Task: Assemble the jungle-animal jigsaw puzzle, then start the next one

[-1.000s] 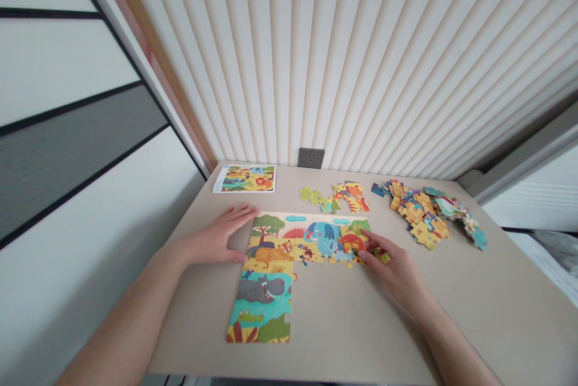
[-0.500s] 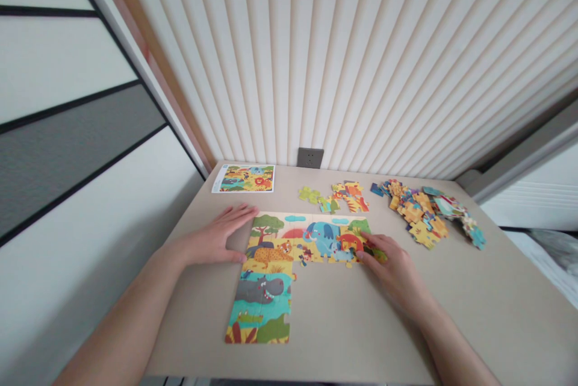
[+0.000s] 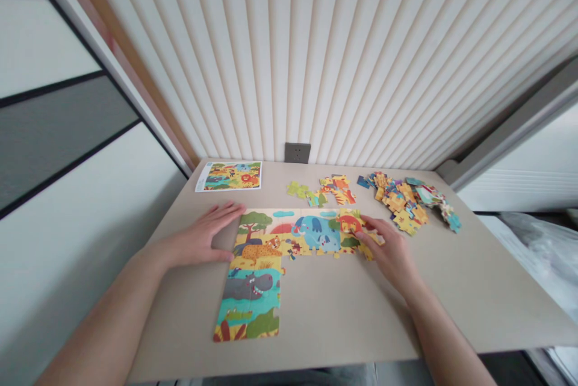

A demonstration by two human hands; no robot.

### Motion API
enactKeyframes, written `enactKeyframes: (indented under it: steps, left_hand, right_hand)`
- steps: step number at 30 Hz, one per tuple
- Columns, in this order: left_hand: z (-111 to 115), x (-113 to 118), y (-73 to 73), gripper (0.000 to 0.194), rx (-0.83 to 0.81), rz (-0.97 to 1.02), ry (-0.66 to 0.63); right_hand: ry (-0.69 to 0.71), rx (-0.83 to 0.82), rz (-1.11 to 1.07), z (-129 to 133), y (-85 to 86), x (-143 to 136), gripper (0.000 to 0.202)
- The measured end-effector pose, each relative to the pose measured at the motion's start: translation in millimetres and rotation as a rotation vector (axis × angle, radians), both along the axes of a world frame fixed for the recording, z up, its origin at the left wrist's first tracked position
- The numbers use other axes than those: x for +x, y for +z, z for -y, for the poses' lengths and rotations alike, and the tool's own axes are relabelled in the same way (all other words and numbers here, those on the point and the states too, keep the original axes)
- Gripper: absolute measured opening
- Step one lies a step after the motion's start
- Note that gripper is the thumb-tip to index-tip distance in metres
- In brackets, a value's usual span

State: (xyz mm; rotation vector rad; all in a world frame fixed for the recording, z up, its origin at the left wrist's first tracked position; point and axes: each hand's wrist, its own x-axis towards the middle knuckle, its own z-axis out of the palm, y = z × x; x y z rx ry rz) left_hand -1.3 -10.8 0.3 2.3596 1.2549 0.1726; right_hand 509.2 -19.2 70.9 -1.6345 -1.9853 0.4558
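1. Head view, surroundings: The assembled puzzle [image 3: 253, 283], taken as landmark, lies L-shaped on the table [image 3: 343, 326]. A printed picture card [image 3: 232, 176] lies beyond its far left corner. Beyond its far edge are loose green pieces [image 3: 297, 189] and, just right of them, a small joined cluster [image 3: 338, 188]. To its far right sit a heap of mixed pieces [image 3: 397, 200] and a second heap [image 3: 434, 198]. A wall socket [image 3: 297, 153] is behind it.
2. Head view, obstruction: Yellow-green pieces [image 3: 366, 250] at the puzzle's right end are partly hidden by the right hand [image 3: 392, 252].
3. Head view, left hand [image 3: 198, 240]: Spread wide and empty, at the puzzle's left side; fingertips reach its far left corner, thumb at its left edge.
4. Head view, right hand: Narrow grip, thumb and fingers close together on the lion piece [image 3: 348, 224], over the puzzle's far right corner. Whether that piece lies flat, I cannot tell.
5. Head view, change: The lion piece sat nearer the puzzle's near edge; it now covers the green bush at the far corner, exposing a dark green patch. The left hand keeps its place against the puzzle.
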Motion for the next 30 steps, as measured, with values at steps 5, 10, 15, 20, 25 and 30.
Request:
enactKeyframes:
  steps: [5, 10, 15, 20, 25, 30]
  left_hand:
    - [0.0, 0.3, 1.5, 0.11, 0.014, 0.004, 0.008]
    - [-0.4, 0.8, 2.3, 0.111, 0.023, 0.008, 0.008]
    - [-0.8, -0.9, -1.1, 0.112, 0.011, 0.007, 0.006]
    - [-1.5, -1.2, -3.1, 0.11, 0.025, 0.029, 0.0]
    - [-1.8, -0.8, -2.7, 0.11, 0.015, 0.026, 0.012]
    - [-1.0, -2.2, -4.1, 0.112, -0.013, 0.012, 0.003]
  right_hand:
    - [-0.118, 0.049, -0.082, -4.7, 0.0, 9.1, 0.052]
    - [-0.095, 0.026, -0.09, -5.1, -0.4, 6.6, 0.052]
    - [-0.012, -0.119, -0.069, -3.1, -4.9, 5.8, 0.05]
    - [0.061, -0.092, -0.002, -8.6, 1.1, -1.1, 0.048]
    - [0.214, -0.043, 0.143, -33.4, 15.9, -43.7, 0.04]
    - [0.255, -0.024, 0.207, -69.8, 1.3, -100.8, 0.035]
